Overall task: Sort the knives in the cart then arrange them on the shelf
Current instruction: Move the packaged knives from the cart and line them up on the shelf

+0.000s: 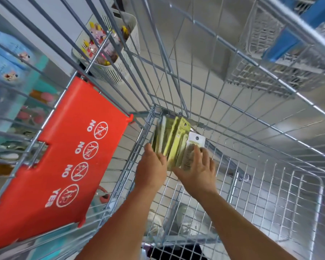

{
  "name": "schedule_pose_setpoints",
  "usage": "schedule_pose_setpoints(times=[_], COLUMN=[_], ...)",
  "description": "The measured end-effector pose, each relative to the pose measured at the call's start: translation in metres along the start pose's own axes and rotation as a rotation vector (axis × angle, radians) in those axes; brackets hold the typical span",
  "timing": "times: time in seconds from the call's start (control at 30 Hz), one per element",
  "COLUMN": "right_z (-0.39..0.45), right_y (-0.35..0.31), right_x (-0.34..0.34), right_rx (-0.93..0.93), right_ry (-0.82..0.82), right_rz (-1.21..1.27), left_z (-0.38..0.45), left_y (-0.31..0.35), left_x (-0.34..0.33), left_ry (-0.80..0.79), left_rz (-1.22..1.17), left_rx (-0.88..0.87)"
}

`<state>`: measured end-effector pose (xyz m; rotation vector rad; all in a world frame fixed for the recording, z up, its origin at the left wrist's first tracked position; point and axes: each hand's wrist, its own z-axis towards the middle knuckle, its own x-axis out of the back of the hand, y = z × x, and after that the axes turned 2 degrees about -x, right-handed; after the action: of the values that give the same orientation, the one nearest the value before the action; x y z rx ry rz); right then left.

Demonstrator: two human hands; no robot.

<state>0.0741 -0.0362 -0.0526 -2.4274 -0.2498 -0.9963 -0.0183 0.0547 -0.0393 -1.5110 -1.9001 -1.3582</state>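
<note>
The person leans over the cart [233, 147] and works at its far left corner, where the knife packs [172, 141] stand on edge in a bunch against the wire wall. The left hand [151, 166] lies against the left side of the bunch, fingers curled round its edge. The right hand [197, 169] presses on the right side with fingers spread over a white-carded pack [195, 140].

The step in hand looks like squaring the packs into one stack. It goes best if both hands squeeze evenly from the two sides, keep the cards upright and their bottom edges level on the cart floor, and set the white-carded pack apart from the green ones before lifting. A loose squeeze would likely let the middle packs slide out.

By count: two hands, one cart, one red seat flap [60, 156] at the cart's left side. Of packs, one white-carded one shows, and roughly four or five green ones; blur hides the exact number.
</note>
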Motion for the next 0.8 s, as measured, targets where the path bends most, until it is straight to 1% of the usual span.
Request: schedule_pose_setpoints(times=[0.1, 0.37, 0.57, 0.73, 0.8], right_z=[0.0, 0.014, 0.013, 0.013, 0.014], right_y=[-0.007, -0.037, -0.027, -0.041, -0.043], right_x=[-0.002, -0.013, -0.005, -0.009, -0.008], right_rx=[-0.034, -0.158, -0.156, -0.215, -0.229], right_ry=[0.009, 0.102, 0.087, 0.021, 0.024], right_rz=[0.009, 0.033, 0.068, 0.06, 0.065], left_z=[0.0, -0.001, -0.004, -0.004, -0.004], left_y=[-0.01, -0.017, -0.019, -0.019, -0.02], left_x=[0.0, 0.0, 0.002, 0.001, 0.002], left_ry=[-0.015, -0.032, -0.048, -0.051, -0.064], left_rz=[0.015, -0.007, -0.052, -0.048, -0.055], left_rx=[0.03, 0.015, -0.017, -0.017, -0.028])
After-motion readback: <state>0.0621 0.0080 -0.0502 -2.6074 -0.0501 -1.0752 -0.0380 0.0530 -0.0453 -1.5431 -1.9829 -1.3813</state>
